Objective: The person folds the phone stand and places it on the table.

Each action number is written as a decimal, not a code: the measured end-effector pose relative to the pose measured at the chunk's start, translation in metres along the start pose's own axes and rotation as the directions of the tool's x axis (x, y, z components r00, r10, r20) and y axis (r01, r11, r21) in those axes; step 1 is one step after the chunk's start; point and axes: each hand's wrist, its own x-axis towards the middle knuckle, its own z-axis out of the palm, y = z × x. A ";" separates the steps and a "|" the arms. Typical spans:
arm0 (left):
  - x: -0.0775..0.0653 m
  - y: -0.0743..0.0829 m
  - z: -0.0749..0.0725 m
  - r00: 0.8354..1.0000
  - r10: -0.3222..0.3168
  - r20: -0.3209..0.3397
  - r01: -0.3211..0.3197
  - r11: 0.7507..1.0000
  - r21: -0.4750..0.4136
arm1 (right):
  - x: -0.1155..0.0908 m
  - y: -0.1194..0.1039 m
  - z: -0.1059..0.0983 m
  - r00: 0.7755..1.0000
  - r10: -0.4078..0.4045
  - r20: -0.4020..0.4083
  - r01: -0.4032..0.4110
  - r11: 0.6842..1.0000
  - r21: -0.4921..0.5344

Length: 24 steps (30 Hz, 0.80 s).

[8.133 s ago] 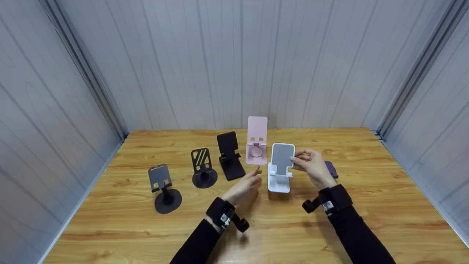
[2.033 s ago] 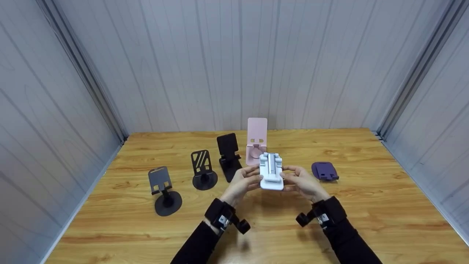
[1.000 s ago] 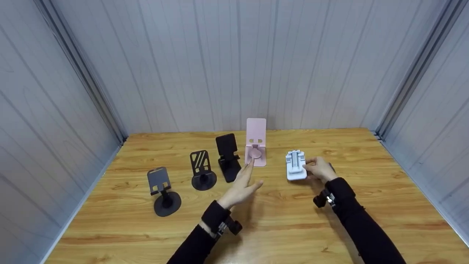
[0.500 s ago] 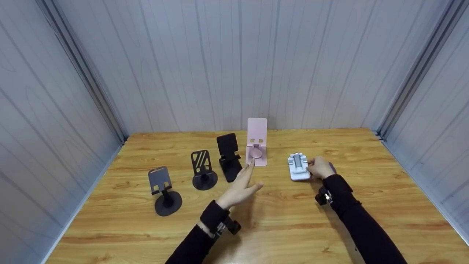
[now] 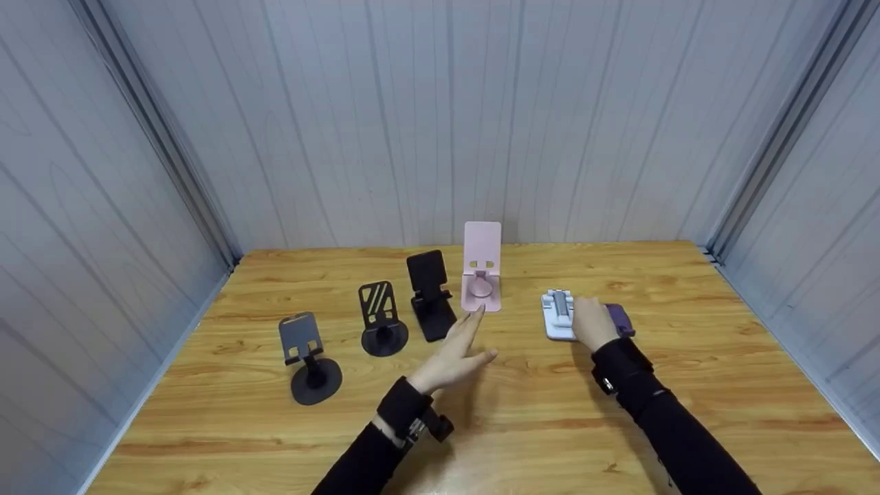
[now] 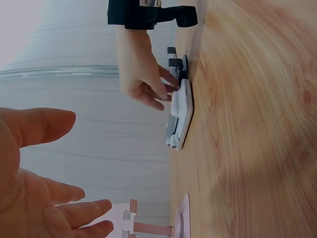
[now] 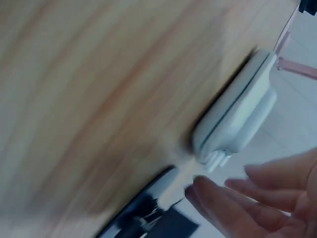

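Note:
A white phone stand (image 5: 552,328), folded flat with a grey strip on top, lies on the wooden table right of centre. Over its right side, between it and a folded purple phone stand (image 5: 621,318), hovers my right hand (image 5: 592,323). In the right wrist view the loosely bent fingers of the right hand (image 7: 267,198) hold nothing, and a gap separates them from the white stand (image 7: 237,109). My left hand (image 5: 450,354) is stretched out with straight fingers, nothing in it. Its fingertips are near the base of an unfolded pink phone stand (image 5: 482,244).
Left of the pink stand, three unfolded stands make a slanting row: a black one (image 5: 427,271), a black one with slotted plate and round base (image 5: 383,337), and a dark grey one (image 5: 315,381). Pale panel walls (image 5: 440,124) border the table (image 5: 522,426) behind and at the sides.
The white phone stand, unfolded at first, was folded and held in both hands, then carried right and laid down. My right hand has let go of it and shifted slightly; the left withdrew.

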 end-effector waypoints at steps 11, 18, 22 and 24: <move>0.003 0.000 0.002 1.000 0.008 -0.028 -0.005 0.993 0.122 | -0.019 -0.035 -0.016 0.973 -0.101 0.207 0.098 0.995 0.026; 0.014 0.002 0.002 0.991 0.039 -0.128 0.003 0.949 0.316 | -0.038 -0.052 -0.016 0.984 -0.126 0.128 0.128 0.992 -0.008; 0.023 0.003 0.001 0.978 0.085 -0.191 -0.004 0.922 0.387 | -0.045 -0.056 -0.013 0.988 -0.125 0.090 0.128 0.992 -0.021; 0.029 0.004 0.000 0.970 0.097 -0.223 0.005 0.909 0.417 | -0.049 -0.058 -0.013 0.989 -0.124 0.077 0.126 0.992 -0.017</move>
